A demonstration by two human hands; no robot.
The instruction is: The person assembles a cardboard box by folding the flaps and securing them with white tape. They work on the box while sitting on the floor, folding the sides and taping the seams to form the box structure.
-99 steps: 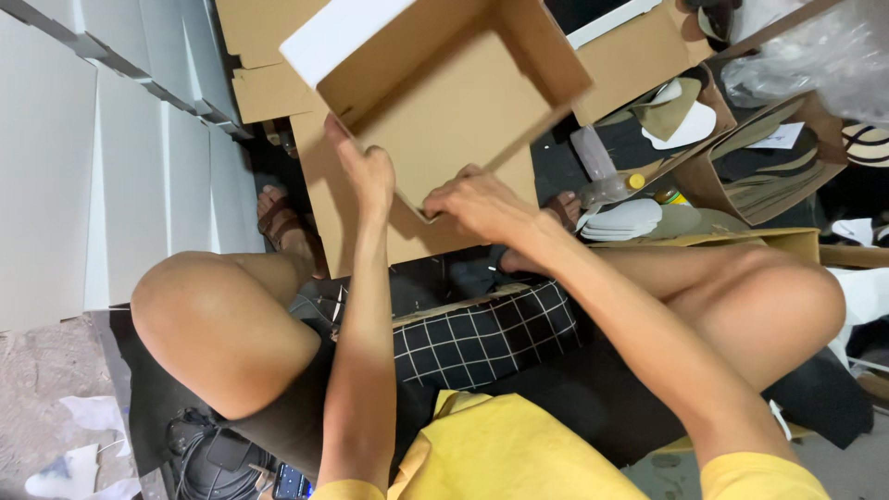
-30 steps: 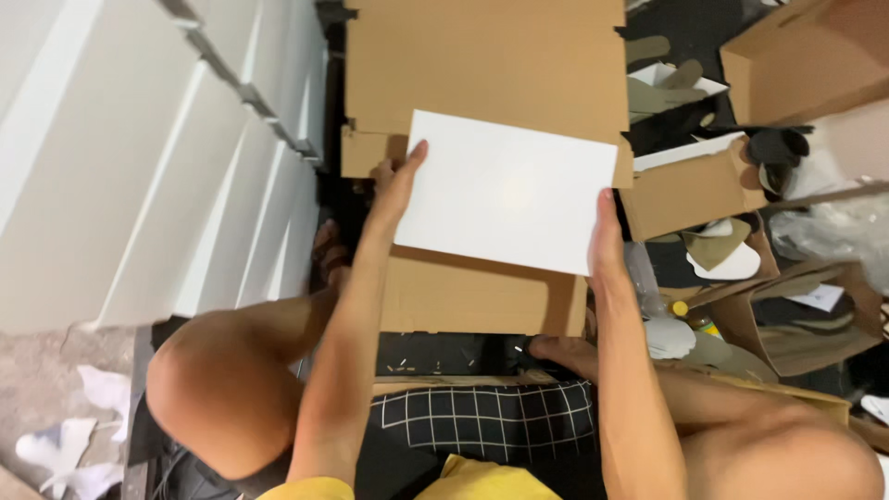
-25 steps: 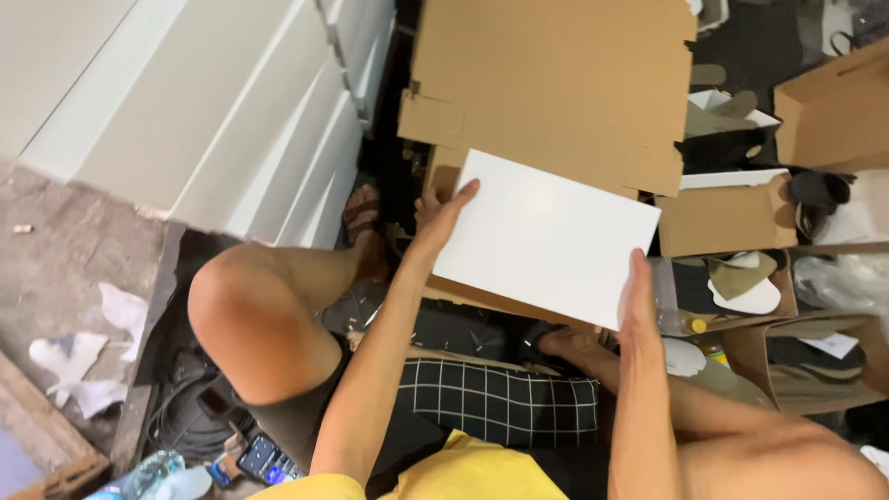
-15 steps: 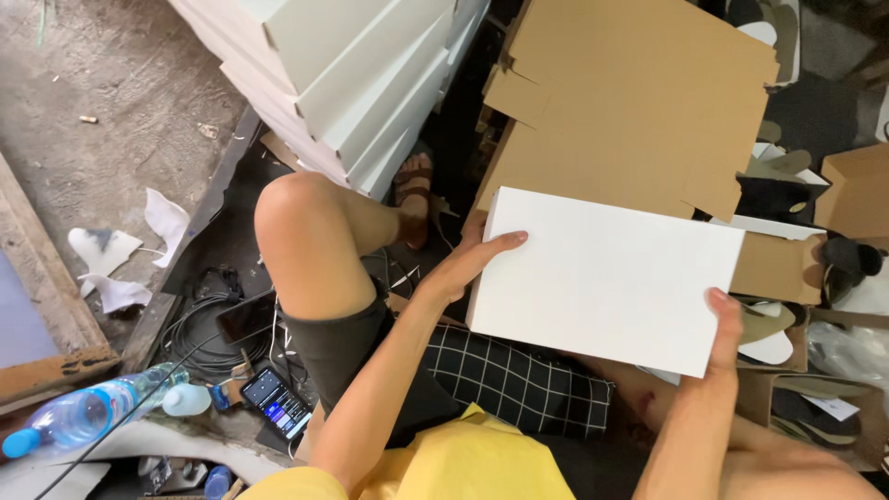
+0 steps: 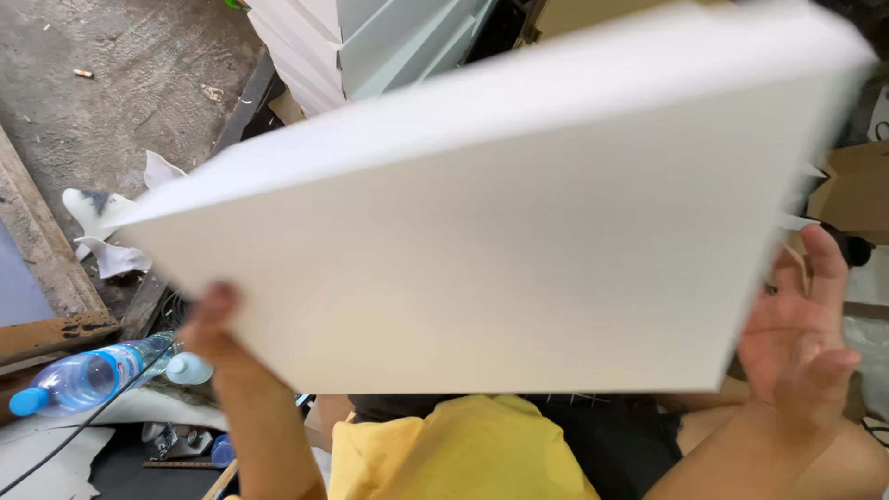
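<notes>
A large white box [image 5: 500, 213] fills most of the view, raised close to the camera and tilted. My left hand [image 5: 213, 329] grips its lower left edge, with the fingers hidden behind it. My right hand [image 5: 801, 319] presses against its right side, palm on the edge and fingers spread upward. Below the box I see my yellow shirt [image 5: 463, 458].
A stack of white boxes [image 5: 370, 37] stands at the top. A plastic water bottle [image 5: 93, 375] with a blue cap lies at the lower left beside a wooden plank [image 5: 42, 268]. Crumpled white paper [image 5: 116, 227] lies on the concrete floor. Brown cardboard [image 5: 857, 190] shows at the right.
The white box has come up from above my lap to right in front of the camera, hiding my legs and the cardboard pile. The view has swung left toward the floor.
</notes>
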